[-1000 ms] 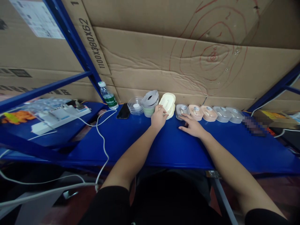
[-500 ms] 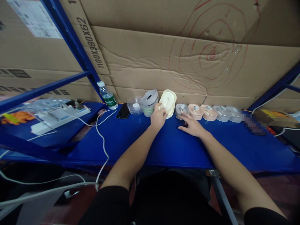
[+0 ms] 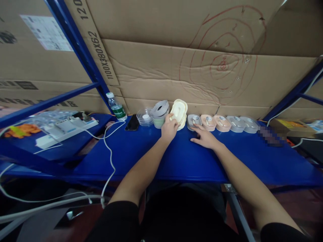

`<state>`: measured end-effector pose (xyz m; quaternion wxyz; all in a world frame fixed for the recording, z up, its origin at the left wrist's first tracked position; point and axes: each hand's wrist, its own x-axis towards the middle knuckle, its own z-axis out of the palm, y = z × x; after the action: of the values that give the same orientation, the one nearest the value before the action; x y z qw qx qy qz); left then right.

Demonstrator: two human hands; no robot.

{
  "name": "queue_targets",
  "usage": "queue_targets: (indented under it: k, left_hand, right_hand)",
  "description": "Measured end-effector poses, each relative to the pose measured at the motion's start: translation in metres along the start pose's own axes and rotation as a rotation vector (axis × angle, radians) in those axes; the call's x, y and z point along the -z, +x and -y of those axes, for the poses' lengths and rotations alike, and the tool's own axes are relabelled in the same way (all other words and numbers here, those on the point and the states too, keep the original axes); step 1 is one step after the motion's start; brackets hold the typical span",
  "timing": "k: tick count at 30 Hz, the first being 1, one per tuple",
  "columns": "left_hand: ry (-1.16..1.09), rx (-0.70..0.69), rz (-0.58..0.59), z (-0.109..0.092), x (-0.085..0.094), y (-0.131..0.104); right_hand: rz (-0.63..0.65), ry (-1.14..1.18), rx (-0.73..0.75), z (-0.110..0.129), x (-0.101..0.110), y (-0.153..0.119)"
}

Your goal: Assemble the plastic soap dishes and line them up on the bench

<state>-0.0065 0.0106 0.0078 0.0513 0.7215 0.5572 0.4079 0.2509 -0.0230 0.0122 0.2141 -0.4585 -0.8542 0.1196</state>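
My left hand (image 3: pixel 169 129) pinches the near edge of a cream plastic lid (image 3: pixel 179 110), which is tilted up with its inner side towards me. Under it, more cream plastic (image 3: pixel 183 122) shows, partly hidden. My right hand (image 3: pixel 204 137) is open, its fingertips at the front of a grey lidded box (image 3: pixel 193 121) and its thumb apart. To the right of that box stand two pink lidded boxes (image 3: pixel 209 123) and two pale grey ones (image 3: pixel 236 123) in a row. Left of the cream lid is a stack of grey and green bowl-like pieces (image 3: pixel 160 114).
Clear round containers (image 3: pixel 144 117), a black phone (image 3: pixel 132 123) and a water bottle (image 3: pixel 117 107) stand along the back left of the blue shelf (image 3: pixel 186 164). A white cable (image 3: pixel 111 158) hangs over its front edge. Cardboard (image 3: pixel 151 64) rises behind; a power strip (image 3: pixel 66 131) lies further left.
The camera view has shifted slightly. The cream lid has turned a little in my left hand and leans further right. My right hand stays by the grey box.
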Motion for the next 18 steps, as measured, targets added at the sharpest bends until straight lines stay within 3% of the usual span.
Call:
queue_targets:
  k: [7, 13, 18]
  left_hand:
    - [-0.034, -0.061, -0.039, -0.003, 0.003, 0.001]
    - [-0.088, -0.169, -0.081, -0.023, 0.023, -0.010]
    - [-0.241, -0.160, -0.065, -0.034, 0.041, -0.024]
  right_hand:
    - [-0.046, 0.037, 0.024, 0.002, 0.002, 0.001]
    - [-0.250, 0.068, 0.008, 0.001, 0.003, 0.001]
    - [-0.389, 0.207, -0.074, -0.003, 0.003, 0.004]
